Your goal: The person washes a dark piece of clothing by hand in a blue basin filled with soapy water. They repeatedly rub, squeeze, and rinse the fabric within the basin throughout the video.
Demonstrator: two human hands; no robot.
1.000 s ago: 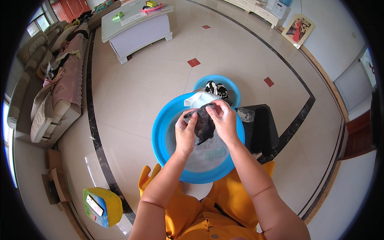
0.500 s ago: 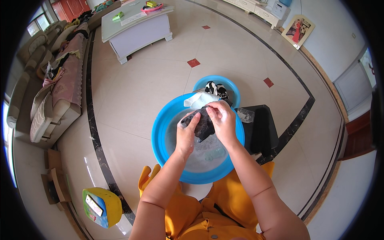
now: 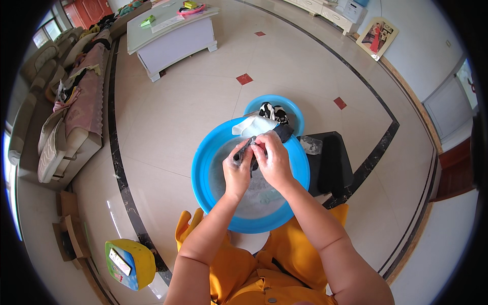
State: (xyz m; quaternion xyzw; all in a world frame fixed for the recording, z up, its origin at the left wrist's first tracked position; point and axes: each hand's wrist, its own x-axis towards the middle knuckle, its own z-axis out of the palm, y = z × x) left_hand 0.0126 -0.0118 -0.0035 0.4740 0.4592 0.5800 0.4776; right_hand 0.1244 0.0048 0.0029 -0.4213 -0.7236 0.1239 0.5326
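Note:
A small dark cloth [image 3: 247, 147], bunched up, is pinched between my two hands above a large blue basin [image 3: 200, 170] of cloudy, sudsy water. My left hand [image 3: 237, 172] grips its left part, and suds cling to the fingers. Fingertips of my right hand [image 3: 273, 161] close on it from the other side, thumbs near each other. Part of the cloth hangs below the fingers; the rest is hidden in them. A white cloth [image 3: 252, 125] lies over the basin's far rim, with a black cloth [image 3: 284, 132] beside it. Something pale green [image 3: 269, 196] shows in the water.
Behind stands a smaller blue basin [image 3: 301, 113] with black-and-white items [image 3: 273, 112]. A clear container [image 3: 311, 146] sits on a low black stool [image 3: 334, 165] at right. A yellow stool [image 3: 142, 264] holding a phone [image 3: 120, 261] is at lower left. Farther off are a table [image 3: 178, 43] and sofa [image 3: 84, 109].
The dark cloth went from spread between my hands to a tight bunch. My right hand has turned and come down left, closer to my left hand, uncovering the black cloth at the rim.

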